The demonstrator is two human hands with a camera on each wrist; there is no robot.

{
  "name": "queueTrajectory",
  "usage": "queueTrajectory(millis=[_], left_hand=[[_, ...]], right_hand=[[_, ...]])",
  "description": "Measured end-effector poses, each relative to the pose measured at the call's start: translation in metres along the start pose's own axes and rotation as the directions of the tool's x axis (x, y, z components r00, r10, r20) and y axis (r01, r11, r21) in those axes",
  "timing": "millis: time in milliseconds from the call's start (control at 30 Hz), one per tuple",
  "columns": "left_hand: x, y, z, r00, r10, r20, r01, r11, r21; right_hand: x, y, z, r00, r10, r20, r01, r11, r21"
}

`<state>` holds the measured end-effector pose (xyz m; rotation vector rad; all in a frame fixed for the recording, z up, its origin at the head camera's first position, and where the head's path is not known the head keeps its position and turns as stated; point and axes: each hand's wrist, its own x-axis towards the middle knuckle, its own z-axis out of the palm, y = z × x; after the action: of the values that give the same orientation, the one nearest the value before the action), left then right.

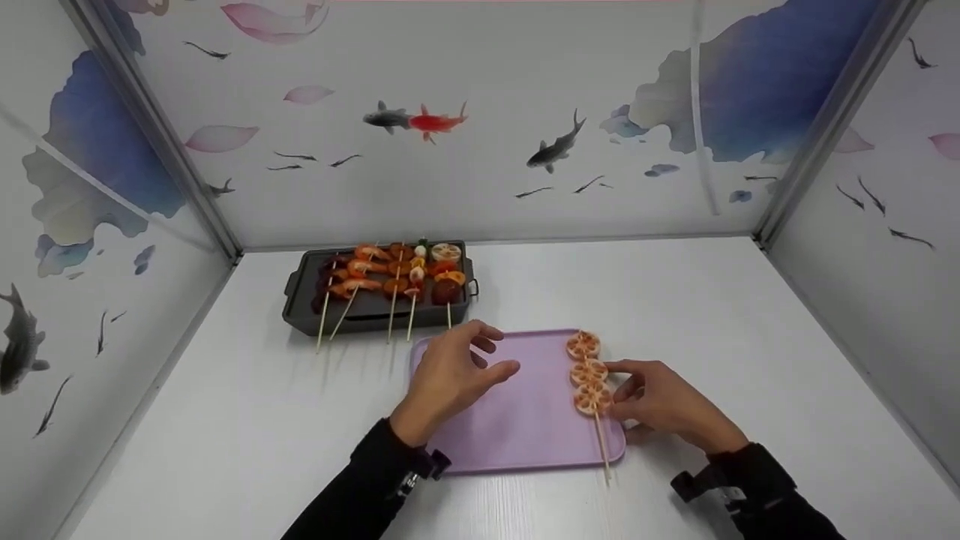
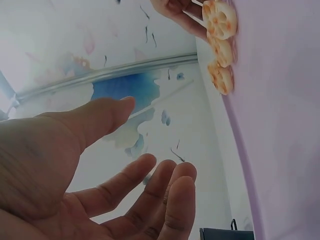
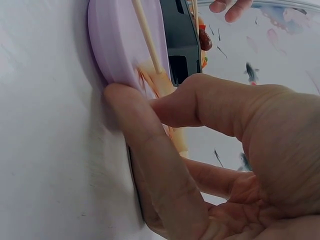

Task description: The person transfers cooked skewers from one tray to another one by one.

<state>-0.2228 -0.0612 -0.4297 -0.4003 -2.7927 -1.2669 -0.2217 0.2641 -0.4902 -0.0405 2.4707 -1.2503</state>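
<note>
On a white bench (image 1: 712, 300), loaded skewers (image 1: 365, 268) line a dark grill pan (image 1: 375, 307) near the back edge, left of centre; their sticks jut over the pan's front edge, where a passing wrist could snag one and drag its food off. Next, the left hand (image 1: 450, 375) hovers over the left side of a lilac tray (image 1: 525, 442), thumb and fingers spread wide, holding nothing; coming down carelessly, it could jolt the tray. A lotus-root skewer (image 1: 590, 373) lies along the tray's right edge, its stick poking past the near edge by the right corner, where a sleeve might catch and swing it. At far right, the right hand (image 1: 660, 397) bends its fingers against slices and rim; whether it pinches either cannot be told. An uneven push could roll the skewer overboard.
</note>
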Motion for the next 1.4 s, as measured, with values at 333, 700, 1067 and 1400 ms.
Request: queueTrajectory(millis=[333,700,1067,1400], left_hand=[[0.005,-0.005,-0.017,0.993,0.038,-0.112,-0.032,0.998,0.061],[0.009,-0.018,-0.037,0.958,0.121,-0.259,-0.064,0.974,0.218],[0.014,-0.039,-0.060,0.935,0.107,-0.339,-0.013,0.963,0.268],[0.018,-0.060,-0.082,0.919,0.046,-0.393,0.097,0.937,0.336]], right_hand=[[0.001,0.001,-0.002,1.000,-0.028,-0.002,0.028,0.999,-0.022],[0.000,0.001,0.001,1.000,-0.027,0.014,0.027,1.000,0.000],[0.001,0.002,0.001,1.000,-0.014,0.005,0.015,1.000,-0.013],[0.000,0.001,0.000,1.000,-0.005,0.020,0.004,1.000,0.023]])
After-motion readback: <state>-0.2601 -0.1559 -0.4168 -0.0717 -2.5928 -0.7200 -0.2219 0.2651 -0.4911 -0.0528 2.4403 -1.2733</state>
